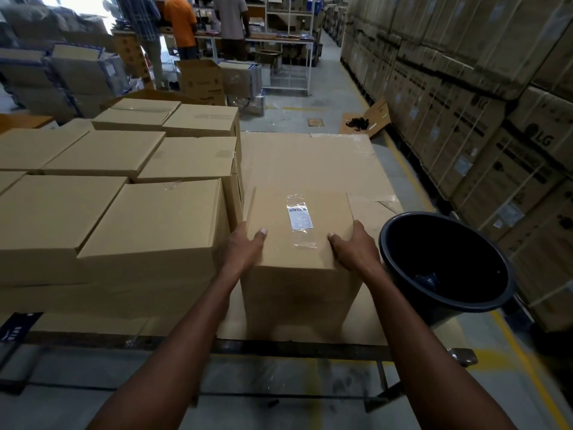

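Grips the box (279, 218) between left hand (243, 248) and right hand (353, 248), thumbs on top, fingers probably curled down its sides, hidden. Stands near the platform's (310, 162) front edge, just beside the stacked boxes (148, 218). Looks mostly loaded; left to do: snug it in, let go.

Black bucket (446, 262), stacked cartons (148, 225)

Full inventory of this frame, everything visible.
labelled carton: 1, brown, on cardboard sheet
barcode label: 1, white, carton top
cardboard sheet: 1, brown, under carton
sealed cartons: at least 8, brown, stacked left
bucket: 1, black, right of carton
LG cartons: many, brown, right wall
people: 3, one in orange, far back
left hand: 1, grips carton's left edge
right hand: 1, grips carton's right edge
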### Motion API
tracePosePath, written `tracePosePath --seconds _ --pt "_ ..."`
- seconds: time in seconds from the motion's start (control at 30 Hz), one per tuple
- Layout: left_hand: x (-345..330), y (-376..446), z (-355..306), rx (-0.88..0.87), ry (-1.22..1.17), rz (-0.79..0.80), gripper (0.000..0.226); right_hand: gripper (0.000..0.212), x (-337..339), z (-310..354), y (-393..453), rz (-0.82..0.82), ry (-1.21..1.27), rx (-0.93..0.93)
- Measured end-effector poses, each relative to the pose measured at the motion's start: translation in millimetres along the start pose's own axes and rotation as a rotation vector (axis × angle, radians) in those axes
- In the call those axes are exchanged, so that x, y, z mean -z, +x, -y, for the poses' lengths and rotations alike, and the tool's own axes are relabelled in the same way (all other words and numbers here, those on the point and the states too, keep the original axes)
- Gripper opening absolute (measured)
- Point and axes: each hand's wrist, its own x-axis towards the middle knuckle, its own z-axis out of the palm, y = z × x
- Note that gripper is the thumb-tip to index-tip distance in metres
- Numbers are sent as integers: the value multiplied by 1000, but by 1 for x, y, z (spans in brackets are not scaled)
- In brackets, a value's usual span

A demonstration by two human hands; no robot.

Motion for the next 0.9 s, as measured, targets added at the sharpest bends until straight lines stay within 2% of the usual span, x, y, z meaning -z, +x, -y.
tracePosePath --seconds 0.13,0.2,0.27,0.33,0.43,0.57,0.9 --pt "1 4 2 -87 195 -24 71 77 5 1 2 -4 -157 55" --pt "0 5 -2 -151 295 -39 73 72 13 2 -1 -82 -230 189" --pt "0 5 -7 -223 377 -64 72 54 21 8 -5 -123 -184 387" --pt "-1 7 -12 -296 435 -70 68 33 25 15 -4 -56 -203 568" --pt "-6 10 -18 -347 509 -11 61 26 22 25 -2 144 -314 709" --pt "-14 11 -18 -329 584 47 57 24 14 37 -4 219 -416 787" --pt "-19 16 -6 -325 536 22 54 13 3 34 -3 96 -400 798"
